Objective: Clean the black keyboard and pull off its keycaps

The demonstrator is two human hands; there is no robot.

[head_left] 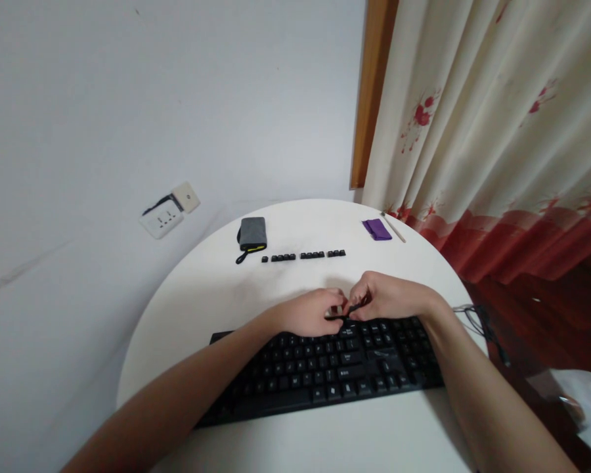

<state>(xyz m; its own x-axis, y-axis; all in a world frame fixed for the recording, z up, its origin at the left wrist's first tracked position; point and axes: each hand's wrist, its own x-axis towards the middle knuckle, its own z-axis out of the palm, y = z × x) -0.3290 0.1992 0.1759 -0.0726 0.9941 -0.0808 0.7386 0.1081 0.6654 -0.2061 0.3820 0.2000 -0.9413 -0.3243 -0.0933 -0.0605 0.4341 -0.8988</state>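
Observation:
A black keyboard [295,378] lies at a slight slant on the white table, its upper edge partly hidden by my hands. My left hand [310,312] rests over the top row, thumb and forefinger curled toward each other near the keyboard's back edge. Close against it, my right hand [381,295] is closed in a pinch on a small dark thing, too small to name, at the upper row. The fingertips of both hands nearly meet there. Behind them stands a line of loose black keycaps [312,255], set out in small groups.
Beyond the keycaps lie a grey pouch [253,233] with a black loop, a folded purple cloth [377,229] and a thin stick-like tool [394,228]. The round white table [192,315] meets the wall at left. A curtain [477,131] hangs at right; cables [475,322] trail off the right edge.

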